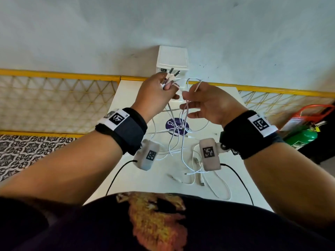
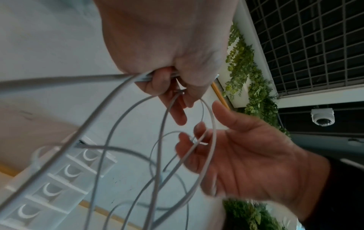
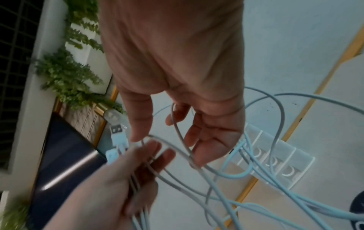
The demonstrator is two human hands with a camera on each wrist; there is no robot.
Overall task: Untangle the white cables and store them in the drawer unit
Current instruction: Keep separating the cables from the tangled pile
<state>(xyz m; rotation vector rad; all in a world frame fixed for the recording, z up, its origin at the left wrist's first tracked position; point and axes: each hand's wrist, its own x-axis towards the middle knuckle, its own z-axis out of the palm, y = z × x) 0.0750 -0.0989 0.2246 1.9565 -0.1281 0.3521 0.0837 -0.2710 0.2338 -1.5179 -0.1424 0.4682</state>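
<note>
White cables (image 1: 174,140) hung in a tangle above the table (image 1: 137,180), in front of the drawer unit (image 1: 172,60) at its far edge. The left hand (image 1: 155,93) gripped several strands near their plugs, fingers curled around them. Just beside it, the right hand (image 1: 208,104) was loosely spread, strands looping across its fingers (image 3: 199,147).

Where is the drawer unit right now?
In the head view, the drawer unit stands at the far edge of the white table, against the wall, just beyond the left hand holding cable plugs.
</note>
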